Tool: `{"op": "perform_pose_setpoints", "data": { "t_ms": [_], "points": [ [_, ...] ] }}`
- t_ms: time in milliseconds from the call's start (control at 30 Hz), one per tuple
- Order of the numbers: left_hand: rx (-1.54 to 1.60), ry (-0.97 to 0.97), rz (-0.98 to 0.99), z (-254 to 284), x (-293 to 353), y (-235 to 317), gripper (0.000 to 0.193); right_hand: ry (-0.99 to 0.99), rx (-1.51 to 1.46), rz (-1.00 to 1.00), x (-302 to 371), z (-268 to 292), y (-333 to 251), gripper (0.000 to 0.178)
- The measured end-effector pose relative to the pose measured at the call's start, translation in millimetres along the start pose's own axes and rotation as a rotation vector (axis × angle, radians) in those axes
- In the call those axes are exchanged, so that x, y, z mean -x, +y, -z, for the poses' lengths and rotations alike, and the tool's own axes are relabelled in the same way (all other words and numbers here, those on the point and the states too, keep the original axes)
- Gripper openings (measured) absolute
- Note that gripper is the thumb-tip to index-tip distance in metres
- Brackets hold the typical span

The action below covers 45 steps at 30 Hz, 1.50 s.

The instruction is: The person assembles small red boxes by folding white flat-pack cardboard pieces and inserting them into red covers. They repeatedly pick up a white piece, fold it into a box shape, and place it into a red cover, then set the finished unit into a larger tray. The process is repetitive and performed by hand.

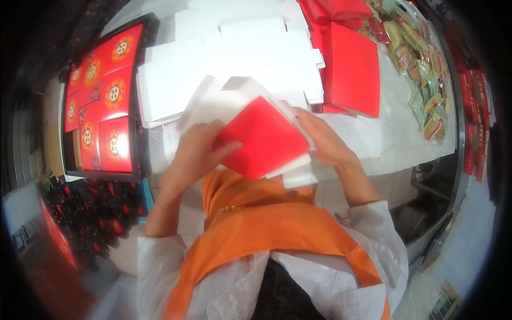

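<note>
Between my hands is a partly folded red cardboard box, tilted so one corner points toward me. Its red panel faces up, and pale flaps stick out at the far side and under the near right edge. My left hand grips its left corner, thumb on the red face and fingers mostly hidden. My right hand is closed along the right side, fingers against a pale flap. Just beyond lies a spread stack of flat white cardboard blanks.
A dark-rimmed tray of red boxes with round emblems stands at the left. Plain red boxes sit right of the blanks. Small wrapped packets lie at the far right. Dark patterned items are piled lower left.
</note>
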<state>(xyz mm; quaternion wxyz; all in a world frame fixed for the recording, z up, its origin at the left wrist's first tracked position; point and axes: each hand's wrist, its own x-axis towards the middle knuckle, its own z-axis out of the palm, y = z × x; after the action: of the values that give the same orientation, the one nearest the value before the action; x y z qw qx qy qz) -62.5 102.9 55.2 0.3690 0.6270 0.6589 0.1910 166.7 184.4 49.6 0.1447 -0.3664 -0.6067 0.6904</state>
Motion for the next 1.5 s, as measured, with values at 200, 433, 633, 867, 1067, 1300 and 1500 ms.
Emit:
{"op": "perform_pose_setpoints", "data": {
  "t_ms": [200, 433, 633, 867, 1067, 1300, 1500],
  "points": [
    [-0.064, -0.031, -0.058, -6.3, 4.8, -6.4, 0.026, -0.112, -0.313, -0.168, -10.2, 0.9, 4.0, 0.044],
    [0.104, -0.164, -0.035, -4.6, 10.5, -7.4, 0.025, -0.076, 0.162, 0.014, -4.8, -13.7, 7.5, 0.035],
    [0.500, -0.169, -0.046, -15.1, 18.4, -20.0, 0.024, -0.057, 0.214, -0.008, -5.6, -15.2, 12.3, 0.033],
    [0.434, -0.136, 0.041, -12.2, 16.3, -17.7, 0.022, -0.013, 0.157, -0.017, -7.8, -13.8, 12.9, 0.035],
    [0.405, -0.088, 0.104, -14.0, 15.5, -18.9, 0.022, -0.062, 0.133, 0.005, -12.1, -16.7, 24.6, 0.035],
    [0.427, -0.028, 0.085, -10.2, 14.9, -11.8, 0.022, -0.113, 0.123, 0.004, -14.7, -16.5, 16.2, 0.037],
    [0.477, 0.019, 0.040, -6.8, 12.6, -13.3, 0.021, -0.095, 0.119, 0.010, -19.8, -16.7, 9.0, 0.039]
  ]
}}
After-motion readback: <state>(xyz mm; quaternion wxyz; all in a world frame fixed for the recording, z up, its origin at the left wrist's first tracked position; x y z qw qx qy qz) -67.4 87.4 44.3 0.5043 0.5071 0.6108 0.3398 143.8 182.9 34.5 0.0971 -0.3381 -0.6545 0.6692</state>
